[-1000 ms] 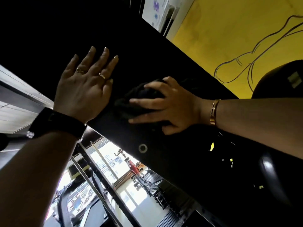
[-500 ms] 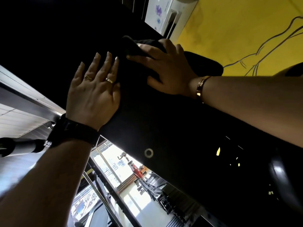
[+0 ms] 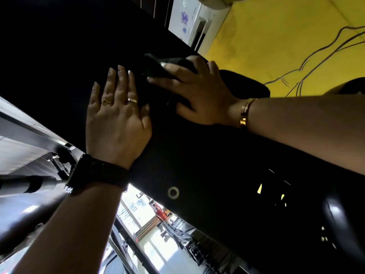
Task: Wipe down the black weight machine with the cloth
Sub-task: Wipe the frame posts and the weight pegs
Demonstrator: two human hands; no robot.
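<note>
The black weight machine's flat panel point(image 3: 207, 165) runs diagonally across the view. My left hand point(image 3: 116, 119) lies flat against it with the fingers straight and close together, a dark watch on the wrist. Just to its right, my right hand point(image 3: 197, 91) presses a bunched dark cloth point(image 3: 156, 66) onto the panel, with the fingers spread and curled over the wad. Part of the cloth sticks out past the fingertips; the rest is hidden under the palm. The two hands nearly touch at the thumbs.
A small metal ring point(image 3: 173, 192) sits in the panel below the hands. A grey bar point(image 3: 23, 184) crosses at the left. A yellow painted wall point(image 3: 276, 36) and a white unit point(image 3: 187, 20) lie beyond the panel. Gym equipment shows in the bright gap point(image 3: 154, 224) below.
My right hand has slid the cloth up along the panel, from beside the left palm to level with the left fingertips. My left hand has stayed flat on the panel.
</note>
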